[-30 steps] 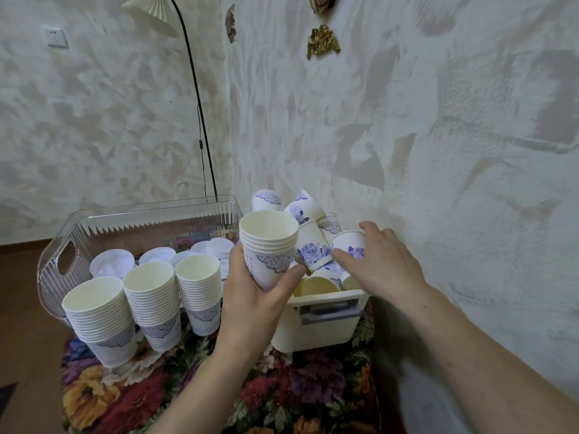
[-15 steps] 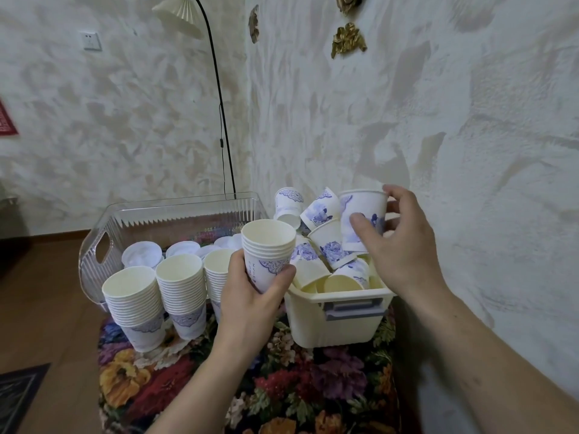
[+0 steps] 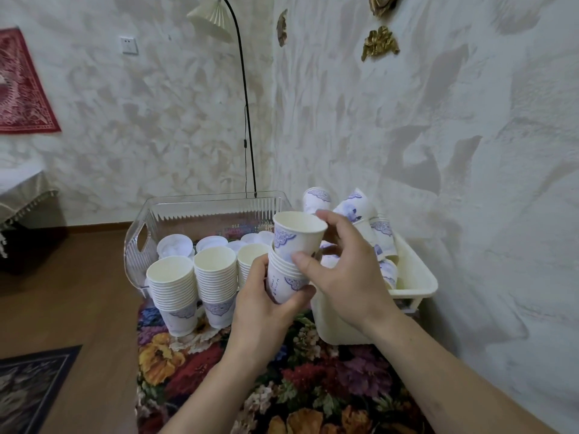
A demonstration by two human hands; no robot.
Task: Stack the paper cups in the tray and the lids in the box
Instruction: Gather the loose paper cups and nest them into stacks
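My left hand point(image 3: 261, 303) grips a short stack of white paper cups with blue print point(image 3: 283, 281). My right hand point(image 3: 340, 270) holds a single paper cup point(image 3: 296, 234), tilted, its base partly inside the top of that stack. Three tall cup stacks point(image 3: 175, 292) stand at the front of the clear plastic tray point(image 3: 200, 208). White lids point(image 3: 174, 245) lie behind them in the tray. A cream plastic box point(image 3: 416, 278) on the right holds several loose cups point(image 3: 380, 228), jumbled.
A floral cloth point(image 3: 313, 380) covers the surface under the tray and box. A textured wall rises close on the right. A black floor lamp stem point(image 3: 247, 126) stands behind the tray. Wooden floor point(image 3: 69, 296) and a dark rug point(image 3: 28, 389) lie to the left.
My right hand lifted one cup out of the cream box and carried it left onto the stack in my left hand. The camera view shifted to the left.
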